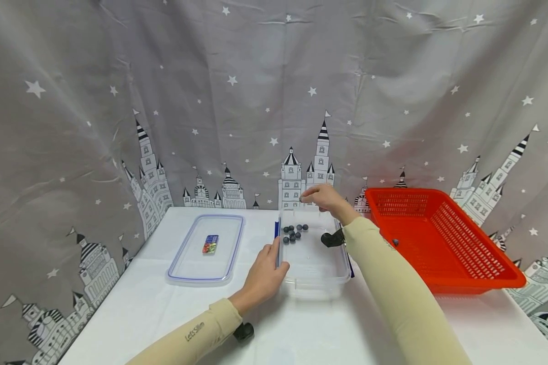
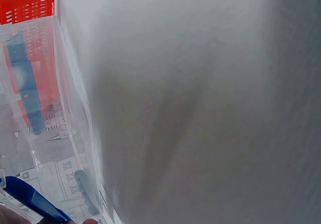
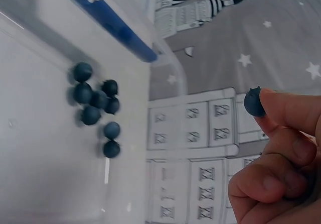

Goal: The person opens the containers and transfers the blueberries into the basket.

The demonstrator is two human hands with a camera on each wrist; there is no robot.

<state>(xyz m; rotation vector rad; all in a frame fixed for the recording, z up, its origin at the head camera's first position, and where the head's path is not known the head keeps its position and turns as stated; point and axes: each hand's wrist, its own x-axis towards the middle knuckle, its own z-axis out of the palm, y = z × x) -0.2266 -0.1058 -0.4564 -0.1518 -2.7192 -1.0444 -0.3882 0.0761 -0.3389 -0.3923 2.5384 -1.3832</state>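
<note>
In the right wrist view, the thumb and forefinger of my right hand pinch one blueberry. The head view has this right hand raised over the far end of a clear plastic container. Several blueberries lie clustered on the container's floor, towards its left wall. My left hand grips the container's left side, thumb bent over the rim. A blue side latch hangs down by the left fingertips in the left wrist view.
A red perforated basket stands to the right, with a single blueberry inside near its left wall. To the left lies a clear lid with a blue seal and a label. A grey curtain printed with castles hangs behind the white table.
</note>
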